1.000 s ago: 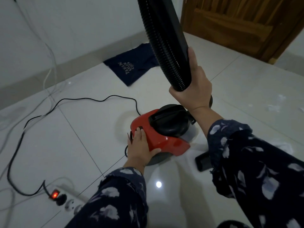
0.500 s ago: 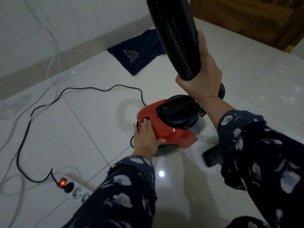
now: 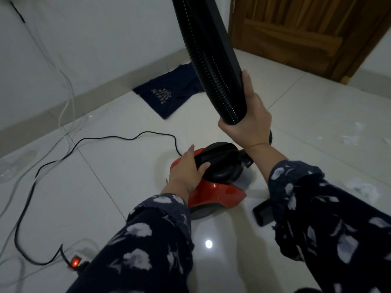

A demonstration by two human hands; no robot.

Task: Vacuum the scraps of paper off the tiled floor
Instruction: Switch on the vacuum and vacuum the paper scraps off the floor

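Note:
A small red vacuum cleaner (image 3: 215, 192) with a black top handle (image 3: 220, 161) sits on the white tiled floor (image 3: 118, 166) in the middle of the view. My left hand (image 3: 187, 168) rests on its top, fingers and thumb curling around the black handle. My right hand (image 3: 248, 121) is raised above it, shut on the black ribbed hose and tube (image 3: 211, 60), which runs up out of the picture. White paper scraps (image 3: 351, 138) lie scattered on the tiles at the right, with more paper scraps (image 3: 364, 187) beside my right sleeve.
A black power cord (image 3: 101, 140) snakes left to a power strip with a lit red switch (image 3: 75, 262). White cables (image 3: 67, 96) trail along the wall. A dark blue cloth (image 3: 169, 96) lies by the skirting. A wooden door (image 3: 306, 32) stands at the back right. A black nozzle piece (image 3: 263, 213) lies beside the vacuum.
My left hand has slid from the red rear of the vacuum up onto the black handle. My right hand still holds the hose up; the view has shifted a little.

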